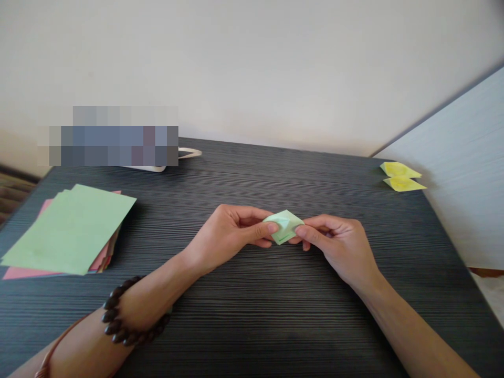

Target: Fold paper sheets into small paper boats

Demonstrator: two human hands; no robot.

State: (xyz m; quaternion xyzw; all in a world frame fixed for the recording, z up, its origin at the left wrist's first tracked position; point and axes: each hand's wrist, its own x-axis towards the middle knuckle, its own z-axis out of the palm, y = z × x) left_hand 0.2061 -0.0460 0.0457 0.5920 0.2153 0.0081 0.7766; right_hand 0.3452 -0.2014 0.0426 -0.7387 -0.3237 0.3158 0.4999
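Observation:
A small folded piece of light green paper [284,226] is held between both hands above the dark striped table [252,315], near its middle. My left hand [230,231] pinches its left side with thumb and fingers closed on it. My right hand [338,244] pinches its right side the same way. A dark bead bracelet circles my left wrist.
A stack of coloured paper sheets [71,231], green on top and pink beneath, lies at the table's left. Two folded yellow paper pieces [400,176] sit at the far right corner beside a pale panel [464,168]. A white object [157,167] rests at the back edge.

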